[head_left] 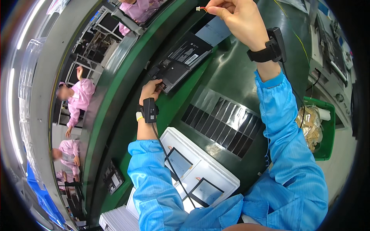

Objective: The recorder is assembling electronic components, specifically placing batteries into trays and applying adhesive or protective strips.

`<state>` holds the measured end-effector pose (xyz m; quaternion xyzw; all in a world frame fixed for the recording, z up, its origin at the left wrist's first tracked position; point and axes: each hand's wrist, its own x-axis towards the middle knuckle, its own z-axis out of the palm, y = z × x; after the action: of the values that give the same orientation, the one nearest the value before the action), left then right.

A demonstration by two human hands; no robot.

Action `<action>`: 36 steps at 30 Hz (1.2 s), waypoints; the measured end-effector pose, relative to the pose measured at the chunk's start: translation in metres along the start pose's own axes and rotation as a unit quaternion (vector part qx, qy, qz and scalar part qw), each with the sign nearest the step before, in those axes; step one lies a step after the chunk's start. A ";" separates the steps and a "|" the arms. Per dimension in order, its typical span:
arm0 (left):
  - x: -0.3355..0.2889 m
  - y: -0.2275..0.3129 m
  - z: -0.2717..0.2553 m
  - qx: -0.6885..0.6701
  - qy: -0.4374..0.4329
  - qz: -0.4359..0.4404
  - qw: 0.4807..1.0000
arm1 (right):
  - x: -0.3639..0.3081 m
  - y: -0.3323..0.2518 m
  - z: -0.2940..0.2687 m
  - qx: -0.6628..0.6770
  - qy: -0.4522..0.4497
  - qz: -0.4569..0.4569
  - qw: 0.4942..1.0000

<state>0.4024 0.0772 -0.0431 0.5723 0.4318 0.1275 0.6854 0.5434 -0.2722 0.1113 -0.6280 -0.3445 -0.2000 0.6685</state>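
Showing its inner parts at 12 o'clock, an opened laptop base (pixel 185 54) is being borne by a green strip (pixel 174 102). Its 7 o'clock corner is being touched by the fingers of the left hand (pixel 149 92); whether they are being closed on it cannot be told. Toward 1 o'clock, a thin red wire (pixel 204 10) ending in a white plug (pixel 199 8) is being pinched by the right hand (pixel 241 23), its thumb and fingers being pressed together. A flat grey panel (pixel 216 31) is being displayed at the laptop base's 1 o'clock end; whether it is being joined to the wire cannot be told. At 5 o'clock, two dark-edged panels (pixel 208 191) are being held in a white tray (pixel 216 163). Crumpled wrapping (pixel 310 125) is being contained by a green bin (pixel 329 136) at 3 o'clock.
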 end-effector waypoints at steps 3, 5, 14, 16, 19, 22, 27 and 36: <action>0.005 -0.005 0.017 -0.098 0.018 0.009 0.995 | 0.002 0.004 -0.005 -0.004 0.009 -0.013 1.000; 0.014 -0.007 0.011 -0.090 -0.009 0.005 0.996 | 0.005 0.010 0.000 0.025 0.005 -0.015 1.000; -0.019 -0.004 -0.061 0.213 0.074 0.062 0.972 | 0.002 0.016 0.000 0.006 -0.009 0.011 1.000; -0.020 -0.007 -0.077 0.364 0.147 0.088 0.916 | 0.000 0.010 0.012 0.013 -0.013 0.003 1.000; -0.032 -0.021 -0.028 0.520 0.196 0.347 0.755 | -0.008 0.020 0.016 -0.077 0.003 -0.096 0.992; -0.038 -0.017 0.008 0.485 0.033 0.216 0.847 | -0.013 0.021 0.034 -0.141 0.023 -0.177 0.974; -0.039 -0.023 0.024 0.347 0.024 0.163 0.923 | -0.017 0.023 0.051 -0.060 -0.002 -0.042 0.997; -0.072 -0.020 -0.013 0.310 -0.006 0.274 0.911 | -0.023 0.101 0.108 0.007 -0.012 0.032 0.999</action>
<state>0.3442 0.0315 -0.0285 0.8524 0.2718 0.1664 0.4146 0.5760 -0.1576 0.0208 -0.6363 -0.3332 -0.1686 0.6751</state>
